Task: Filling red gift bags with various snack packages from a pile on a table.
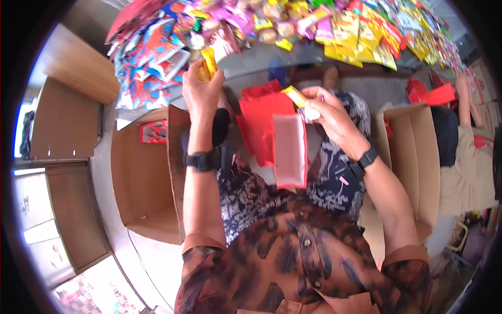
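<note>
My left hand (200, 87) is raised near the table's edge, its fingers closed around small yellow snack packets (210, 62). In my right hand (327, 112) are a yellow wrapped stick (294, 96) and a small white item (311, 114) whose kind I cannot tell. Below and between the hands, an open red paper box with a white inside (289, 151) stands over my lap, and its interior looks bare. More red folded paper packaging (257, 117) lies behind and left of that box.
Piles of wrapped snacks (270, 21) and red-blue packets (157, 55) cover the table. A cardboard carton (145, 184) at left holds a red item (153, 132). Another carton (415, 165) stands at right, beside a co-worker in a beige garment (466, 172).
</note>
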A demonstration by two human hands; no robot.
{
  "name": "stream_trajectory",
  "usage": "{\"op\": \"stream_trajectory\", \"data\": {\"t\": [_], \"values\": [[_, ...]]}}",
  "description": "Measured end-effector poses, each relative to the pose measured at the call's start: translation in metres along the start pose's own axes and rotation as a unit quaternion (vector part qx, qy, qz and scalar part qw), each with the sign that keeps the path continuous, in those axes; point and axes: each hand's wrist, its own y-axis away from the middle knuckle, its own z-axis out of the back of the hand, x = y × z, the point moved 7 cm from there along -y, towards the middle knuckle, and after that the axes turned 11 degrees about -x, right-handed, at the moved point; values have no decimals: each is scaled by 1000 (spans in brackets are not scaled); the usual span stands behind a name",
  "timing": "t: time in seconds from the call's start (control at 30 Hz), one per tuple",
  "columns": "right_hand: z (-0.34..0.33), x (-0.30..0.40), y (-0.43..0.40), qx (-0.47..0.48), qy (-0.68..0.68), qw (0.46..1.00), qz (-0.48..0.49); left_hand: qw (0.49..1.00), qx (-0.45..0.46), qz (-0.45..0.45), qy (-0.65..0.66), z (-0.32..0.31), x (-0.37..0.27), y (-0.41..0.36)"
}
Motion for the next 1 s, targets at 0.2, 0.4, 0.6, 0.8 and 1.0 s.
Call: {"op": "stream_trajectory", "data": {"t": [0.2, 0.4, 0.6, 0.8, 1.0], "values": [[8, -23, 37, -38, 47, 997, -41, 863, 308, 251, 312, -5, -78, 112], [3, -35, 70, 15, 99, 992, -72, 900, 391, 78, 177, -19, -84, 163], [6, -45, 73, 36, 191, 980, -34, 899, 405, 74, 151, -10, -91, 172], [0, -22, 82, 19, 480, 828, 290, 930, 330, -163, 9, 1, -97, 166], [-5, -27, 75, -3, 575, 765, 290, 901, 400, -139, -94, -10, -80, 181]]}}
